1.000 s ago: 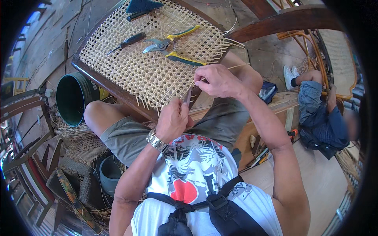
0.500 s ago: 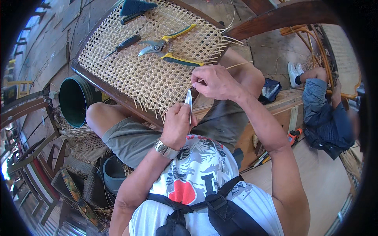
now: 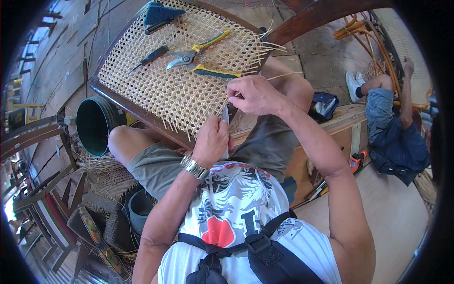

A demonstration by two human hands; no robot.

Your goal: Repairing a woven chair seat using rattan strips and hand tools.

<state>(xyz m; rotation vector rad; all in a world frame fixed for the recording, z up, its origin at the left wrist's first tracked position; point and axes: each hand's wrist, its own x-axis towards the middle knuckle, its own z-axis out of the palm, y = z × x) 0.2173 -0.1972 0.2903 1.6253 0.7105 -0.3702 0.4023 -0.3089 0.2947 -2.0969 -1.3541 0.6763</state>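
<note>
A woven cane panel [image 3: 142, 87] in a dark wooden frame lies across my lap, loose strand ends sticking out along its near and right edges. My left hand [image 3: 211, 141] is closed around a knife [image 3: 225, 115], its blade pointing up beside the panel's near right corner. Just above and right of it, my right hand [image 3: 254, 96] pinches a cane strand [image 3: 285, 75] at that corner; its tail runs out to the right. On the weave rest yellow-and-green-handled pruning shears [image 3: 188, 58], spread apart, a dark-handled pointed tool [image 3: 154, 55] and a blue wedge-shaped object [image 3: 161, 13].
A dark green bucket [image 3: 94, 127] lies left of my knee, with a smaller grey bucket [image 3: 140, 208] and cane scraps nearby. Wooden chair frames [image 3: 45, 208] crowd the far left. On the right sits another person [image 3: 395, 125] beside bent cane furniture [image 3: 373, 47].
The view has shifted slightly. My left hand has moved up a little along the panel edge, and less of the knife blade shows. My right hand keeps its pinch. The other person's arm has risen.
</note>
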